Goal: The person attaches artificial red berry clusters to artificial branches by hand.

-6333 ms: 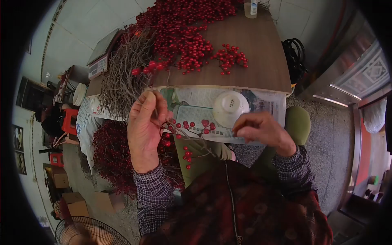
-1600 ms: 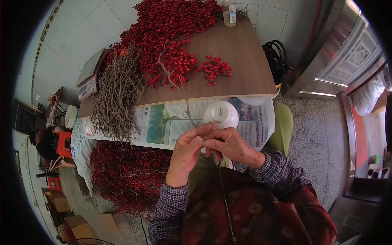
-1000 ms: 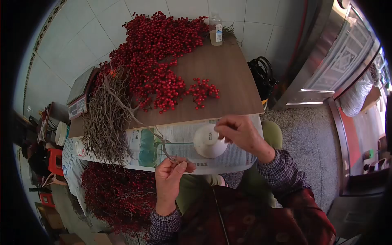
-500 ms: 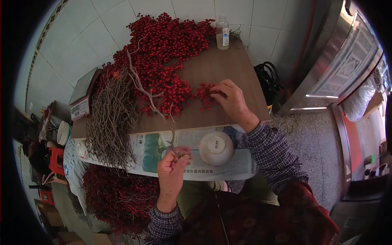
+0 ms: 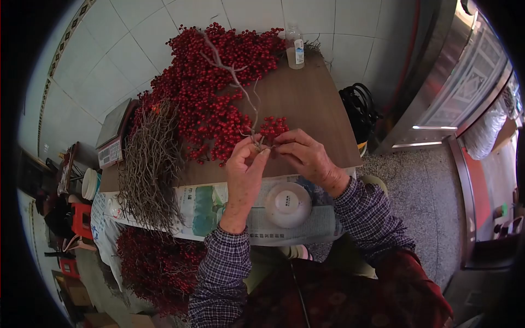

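Observation:
My left hand [image 5: 244, 172] is closed around the lower end of a bare forked branch [image 5: 236, 77], which points up and to the left over the berries. My right hand [image 5: 311, 160] meets it from the right, its fingers pinched at the stem of a small red berry sprig [image 5: 274, 127]. The sprig sits just above both sets of fingertips, close against the branch; the exact contact between them is hidden by my fingers. Behind my hands spreads a large heap of red berry sprigs [image 5: 213, 117].
A bundle of bare twigs [image 5: 147, 164] lies at the left beside a scale [image 5: 114, 134]. An upturned bowl [image 5: 288, 205] rests on newspaper [image 5: 262, 235] at the near edge. A plastic bottle [image 5: 295, 49] stands at the back. More berry branches [image 5: 156, 268] are below the table.
My left hand has moved up and forward, carrying the branch with it. My right hand has taken the berry sprig and come down slightly to meet my left hand.

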The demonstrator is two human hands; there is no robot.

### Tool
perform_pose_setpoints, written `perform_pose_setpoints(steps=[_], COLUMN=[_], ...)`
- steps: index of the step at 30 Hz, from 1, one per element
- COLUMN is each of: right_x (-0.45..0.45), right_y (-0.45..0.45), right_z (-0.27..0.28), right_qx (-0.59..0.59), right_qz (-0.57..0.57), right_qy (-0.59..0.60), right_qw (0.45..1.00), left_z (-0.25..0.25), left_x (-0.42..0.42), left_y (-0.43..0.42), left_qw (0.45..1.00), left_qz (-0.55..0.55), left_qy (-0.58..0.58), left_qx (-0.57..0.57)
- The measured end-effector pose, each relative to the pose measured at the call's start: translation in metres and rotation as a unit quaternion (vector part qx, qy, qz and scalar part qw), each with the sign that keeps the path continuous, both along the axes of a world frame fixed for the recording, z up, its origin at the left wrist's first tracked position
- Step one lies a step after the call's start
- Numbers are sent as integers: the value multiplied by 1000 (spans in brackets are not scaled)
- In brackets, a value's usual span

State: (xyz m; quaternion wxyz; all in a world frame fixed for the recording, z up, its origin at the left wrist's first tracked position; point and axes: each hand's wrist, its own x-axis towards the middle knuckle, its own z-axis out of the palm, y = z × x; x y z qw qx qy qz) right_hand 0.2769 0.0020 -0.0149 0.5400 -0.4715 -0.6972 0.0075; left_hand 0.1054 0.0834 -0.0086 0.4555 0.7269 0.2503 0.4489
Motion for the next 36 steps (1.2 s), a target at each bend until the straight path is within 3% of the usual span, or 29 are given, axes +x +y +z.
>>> perform_pose_setpoints(steps=[3, 5, 9, 12, 15, 17, 19, 21, 25, 27, 28, 30, 32, 34, 36], right_x=[-3, -6, -8, -5, 8, 20, 27, 27, 8, -10, -18, -33, -41, -46, -49], right_y=[-1, -2, -6, -8, -5, 3, 11, 19, 1, -19, -26, -37, -39, -40, -40], right_z=[0, 1, 4, -1, -1, -13, -27, -27, 14, 44, 48, 52, 40, 28, 20], right_qx=[0, 10, -1, -16, -23, -55, -91, -57, 3, -80, -80, -217, -224, -95, -87], right_qz=[33, 27, 25, 6, 23, -8, -46, -107, -135, 54, 52, 189, 180, 174, 157], right_qy=[-8, -17, -4, 23, 71, 81, 94, -61, -55, 139, 141, 240, 217, 229, 272], right_qw=[999, 999, 1000, 1000, 997, 995, 990, 991, 989, 986, 985, 927, 933, 953, 945], left_z=[3, 11, 8, -4, 1, 8, 8, 8, 8, 10, 14, 19, 21, 28, 38], left_x=[3, 3, -3, -12, -24, -32, -36, -37, -39, -38, -37, -35, -35, -36, -37], left_y=[2, -3, 0, 15, 24, 22, 13, 4, -18, -32, -40, -53, -64, -73, -81], left_qw=[1000, 988, 988, 989, 990, 964, 952, 935, 899, 893, 889, 885, 885, 894, 902], left_qz=[0, -20, -8, 89, 104, 65, 33, 1, -75, -92, -103, -115, -128, -119, -108], left_qy=[29, -31, 24, 81, 11, -112, -136, -163, -236, -244, -246, -246, -243, -230, -217], left_qx=[8, -150, -151, -88, -91, -231, -274, -314, -362, -365, -372, -377, -375, -366, -358])
